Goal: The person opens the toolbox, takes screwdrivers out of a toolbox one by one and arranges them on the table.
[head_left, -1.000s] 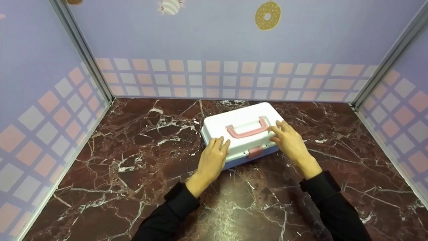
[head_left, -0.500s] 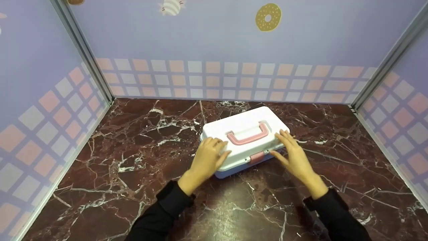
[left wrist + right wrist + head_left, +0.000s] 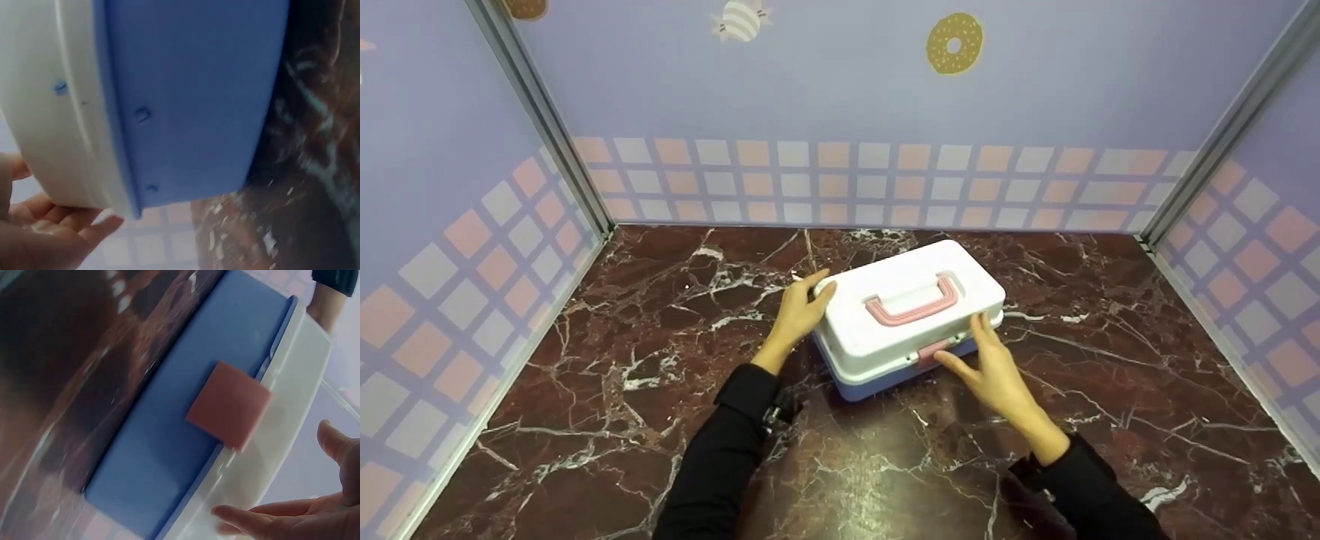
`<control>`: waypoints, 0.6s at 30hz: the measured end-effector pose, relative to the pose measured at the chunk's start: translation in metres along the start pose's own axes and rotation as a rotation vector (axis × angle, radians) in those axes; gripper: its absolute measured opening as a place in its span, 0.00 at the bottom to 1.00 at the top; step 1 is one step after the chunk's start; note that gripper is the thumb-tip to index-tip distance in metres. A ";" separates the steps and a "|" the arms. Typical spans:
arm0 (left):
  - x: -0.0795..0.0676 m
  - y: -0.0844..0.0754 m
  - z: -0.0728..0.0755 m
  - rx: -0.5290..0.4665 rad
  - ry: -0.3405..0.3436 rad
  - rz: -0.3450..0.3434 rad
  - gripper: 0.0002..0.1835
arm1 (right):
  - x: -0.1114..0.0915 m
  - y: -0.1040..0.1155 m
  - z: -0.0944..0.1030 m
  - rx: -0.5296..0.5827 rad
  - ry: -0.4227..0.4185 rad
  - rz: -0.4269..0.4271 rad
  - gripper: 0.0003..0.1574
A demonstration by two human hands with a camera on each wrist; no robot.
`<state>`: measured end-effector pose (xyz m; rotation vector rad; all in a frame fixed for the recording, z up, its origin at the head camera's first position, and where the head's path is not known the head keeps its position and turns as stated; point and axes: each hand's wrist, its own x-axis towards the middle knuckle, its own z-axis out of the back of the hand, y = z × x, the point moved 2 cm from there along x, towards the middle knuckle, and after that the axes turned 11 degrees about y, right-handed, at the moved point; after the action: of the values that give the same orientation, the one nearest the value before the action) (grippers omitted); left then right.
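A plastic storage box (image 3: 847,322) stands at an angle on the table, its white lid down over a blue base (image 3: 197,95). Its pink carry handle (image 3: 919,311) lies folded flat on top. On the front is a pink latch (image 3: 228,405), lying across the seam. My left hand (image 3: 795,315) holds the lid's back left corner, thumb on top and fingers behind, as the left wrist view shows. At the front right, my right hand (image 3: 994,375) has its fingers extended at the lid's edge; its thumb is near the latch. Whether that thumb touches it, I cannot tell.
Dark red marbled tabletop (image 3: 660,405) surrounds the box. Behind it rises a lilac wall (image 3: 840,90) with pink and white squares and printed sweets. Side panels (image 3: 457,247) close in the left and right.
The box has come slightly nearer to me. My left hand has gone from the front left of the lid to its back left corner. My right hand has slid down to the front edge.
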<state>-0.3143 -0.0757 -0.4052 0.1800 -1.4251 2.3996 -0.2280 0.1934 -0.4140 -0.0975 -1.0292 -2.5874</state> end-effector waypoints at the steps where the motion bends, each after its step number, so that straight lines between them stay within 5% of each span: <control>1: -0.002 0.001 -0.001 -0.010 -0.006 0.000 0.20 | 0.000 0.000 -0.002 0.011 0.016 -0.013 0.55; 8: -0.027 -0.009 -0.007 0.061 -0.071 -0.019 0.17 | 0.002 0.000 -0.005 0.048 0.013 -0.031 0.54; 18: -0.071 -0.038 -0.022 0.348 -0.058 -0.036 0.11 | 0.008 -0.006 -0.006 0.220 -0.120 -0.003 0.41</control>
<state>-0.2329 -0.0558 -0.4040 0.3589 -1.0059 2.6129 -0.2375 0.1907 -0.4205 -0.1982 -1.3504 -2.4771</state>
